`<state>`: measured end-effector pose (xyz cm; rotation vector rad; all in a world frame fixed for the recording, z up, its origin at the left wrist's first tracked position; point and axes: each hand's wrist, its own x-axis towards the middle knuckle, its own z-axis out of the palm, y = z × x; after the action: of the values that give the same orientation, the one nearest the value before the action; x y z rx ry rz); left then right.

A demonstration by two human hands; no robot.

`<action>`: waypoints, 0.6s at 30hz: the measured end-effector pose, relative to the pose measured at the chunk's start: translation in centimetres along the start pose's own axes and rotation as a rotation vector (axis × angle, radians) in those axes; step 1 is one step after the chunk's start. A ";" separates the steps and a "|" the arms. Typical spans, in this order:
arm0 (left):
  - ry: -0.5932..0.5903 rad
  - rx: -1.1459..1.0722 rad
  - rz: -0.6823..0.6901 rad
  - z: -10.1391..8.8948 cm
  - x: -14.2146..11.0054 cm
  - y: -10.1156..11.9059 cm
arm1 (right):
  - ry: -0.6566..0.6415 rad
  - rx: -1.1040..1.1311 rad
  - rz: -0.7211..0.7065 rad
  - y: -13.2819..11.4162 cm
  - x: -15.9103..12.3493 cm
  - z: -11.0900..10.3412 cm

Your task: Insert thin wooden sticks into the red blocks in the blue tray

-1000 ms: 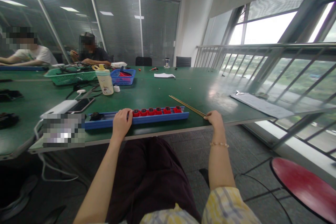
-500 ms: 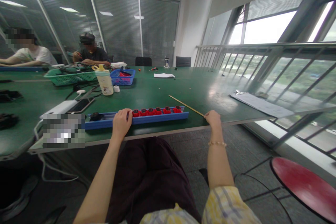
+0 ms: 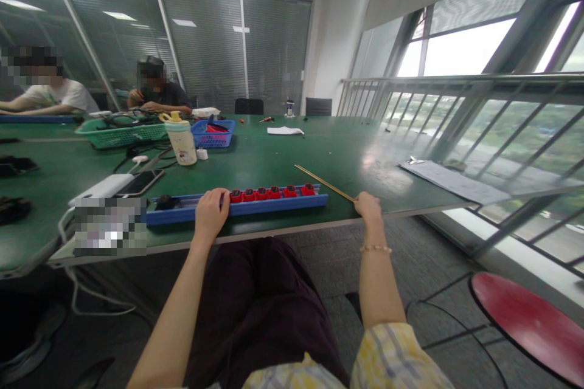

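A long blue channel-shaped tray (image 3: 278,205) lies along the front of the table, holding a row of several red blocks (image 3: 261,194) with dark tops. My left hand (image 3: 212,209) is closed over the tray, left of the red blocks; its fingertips are partly hidden. A black part (image 3: 166,202) sits in the tray's left end. To the right, my right hand (image 3: 367,204) is closed around the near end of a thin yellow stick (image 3: 326,183). The stick points away and left over the table, behind the tray's right end; it looks like two thin lines.
Left of the tray are a phone (image 3: 142,182), a white power bank (image 3: 103,188) and cables. Farther back stand a bottle (image 3: 183,144), a green basket (image 3: 121,135) and a blue basket (image 3: 213,135). A clipboard (image 3: 449,180) lies right. Two people (image 3: 157,88) sit across the table.
My right hand has shifted very slightly left with the stick, which now shows as two thin lines rather than one band. My left hand and the tray stay put.
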<state>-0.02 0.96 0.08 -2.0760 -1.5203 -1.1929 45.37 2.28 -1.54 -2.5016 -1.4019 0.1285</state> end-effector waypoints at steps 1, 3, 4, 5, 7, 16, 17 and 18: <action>-0.002 0.000 0.000 0.0 0.0 0.0 | -0.008 -0.011 0.018 -0.2 -0.1 -0.1; -0.004 -0.001 -0.002 0.0 0.0 0.0 | -0.016 -0.040 0.055 -0.6 -0.2 -0.1; -0.006 -0.003 -0.003 0.0 0.0 0.0 | -0.016 -0.057 0.070 -0.8 -0.2 -0.1; -0.008 -0.004 -0.004 0.1 0.0 0.0 | -0.015 -0.072 0.082 -1.0 -0.3 -0.1; -0.010 -0.005 -0.006 0.1 0.0 0.0 | -0.006 -0.094 0.095 -1.4 -0.4 0.0; -0.015 -0.017 -0.008 -0.1 0.1 0.2 | 0.080 -0.125 0.132 -2.2 -0.7 0.5; -0.016 -0.015 -0.008 -0.1 0.1 0.2 | 0.081 -0.124 0.133 -2.3 -0.7 0.5; -0.016 -0.012 -0.007 -0.1 0.1 0.3 | 0.078 -0.121 0.132 -2.3 -0.7 0.5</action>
<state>0.18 0.86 0.27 -2.0939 -1.5326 -1.1942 43.02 2.92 -1.44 -2.6672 -1.2490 -0.0289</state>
